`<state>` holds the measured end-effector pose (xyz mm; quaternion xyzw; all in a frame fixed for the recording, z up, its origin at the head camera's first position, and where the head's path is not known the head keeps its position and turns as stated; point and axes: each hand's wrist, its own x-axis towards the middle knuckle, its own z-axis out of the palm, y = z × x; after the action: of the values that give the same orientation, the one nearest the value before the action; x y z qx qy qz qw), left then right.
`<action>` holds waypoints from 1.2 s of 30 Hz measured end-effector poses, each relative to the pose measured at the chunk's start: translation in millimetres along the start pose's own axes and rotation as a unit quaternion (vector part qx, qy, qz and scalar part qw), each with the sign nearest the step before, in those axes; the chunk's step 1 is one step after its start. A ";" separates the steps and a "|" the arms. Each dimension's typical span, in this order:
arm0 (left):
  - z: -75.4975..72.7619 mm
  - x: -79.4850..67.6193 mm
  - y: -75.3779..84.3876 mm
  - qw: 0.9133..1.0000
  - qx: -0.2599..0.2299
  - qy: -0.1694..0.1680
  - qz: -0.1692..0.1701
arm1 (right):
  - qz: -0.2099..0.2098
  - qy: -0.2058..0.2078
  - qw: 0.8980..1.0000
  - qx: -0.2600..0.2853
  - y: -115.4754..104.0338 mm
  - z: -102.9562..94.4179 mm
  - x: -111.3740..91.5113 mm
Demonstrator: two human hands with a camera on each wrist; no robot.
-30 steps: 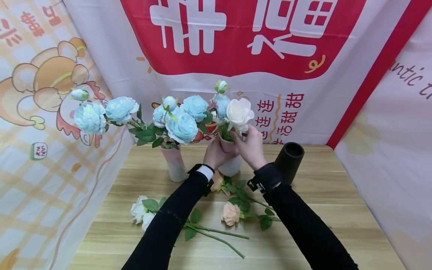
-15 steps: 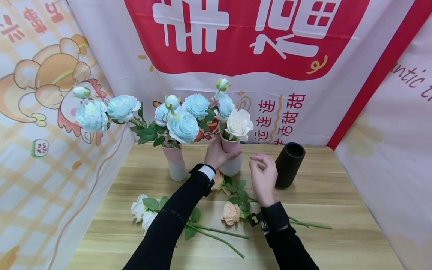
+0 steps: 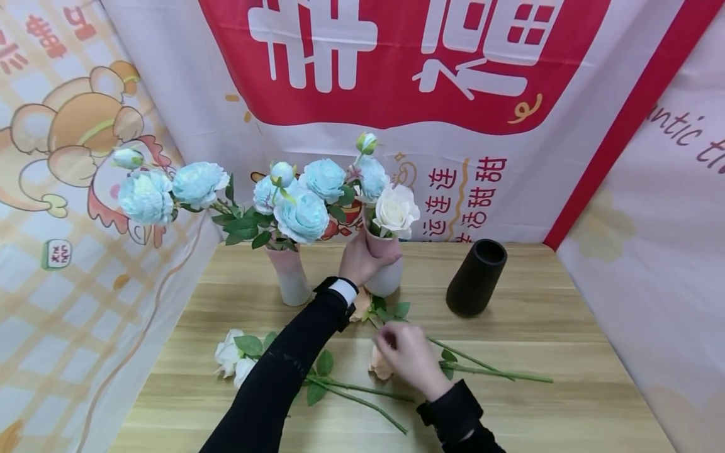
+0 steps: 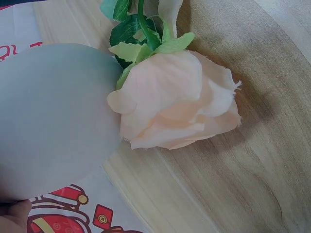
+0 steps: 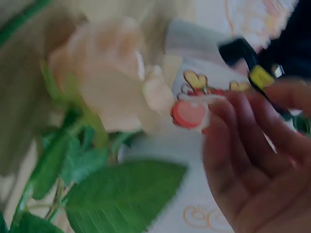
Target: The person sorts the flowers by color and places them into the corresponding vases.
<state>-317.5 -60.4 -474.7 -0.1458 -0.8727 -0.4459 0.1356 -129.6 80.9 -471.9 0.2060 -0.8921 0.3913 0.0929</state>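
White rose [image 3: 398, 212] inside pink-white vase [image 3: 386, 280] left hand [image 3: 362, 259] grips; right hand [image 3: 412, 360] empty, loosely curled; peach roses [image 3: 377, 366], white blooms [image 3: 229, 354] unplaced.

To the right I saw one black, tapered vase [image 3: 477, 280], which stood on the light brown, wood-grained table [image 3: 566, 402]. Behind was hanging a white cloth with big red panel [image 3: 391, 104]; to the left, a cream checked cloth [image 3: 56, 314] with orange cartoon drawings.

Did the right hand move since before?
Yes. In the head view, the right hand left the white rose and came nearer, down the picture: first level with the rim of the black vase, now below its base.
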 end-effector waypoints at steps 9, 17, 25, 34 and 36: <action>1.4 -1.6 -0.4 1.000 0.002 -0.007 -0.002 | -0.093 -0.135 0.980 -0.117 -3.5 38.8 -14.6; 3.1 -3.7 -6.5 1.000 0.001 0.000 -0.002 | -0.138 -0.135 0.962 -0.195 0.7 65.4 -18.2; -2.9 -0.8 -1.0 1.000 0.004 -0.013 -0.010 | -0.168 -0.136 0.947 -0.239 2.5 83.3 -19.8; -4.2 -0.6 1.4 1.000 0.004 -0.015 -0.019 | -0.179 -0.158 0.933 -0.269 2.3 100.0 -22.4; -2.7 0.8 1.2 1.000 0.004 -0.017 -0.018 | -0.178 -0.158 0.931 -0.276 2.4 98.4 -21.8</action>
<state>-317.5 -61.8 -471.9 -0.1368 -0.8792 -0.4422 0.1134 -111.5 16.3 -547.1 0.3867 -0.9168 0.0686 0.0718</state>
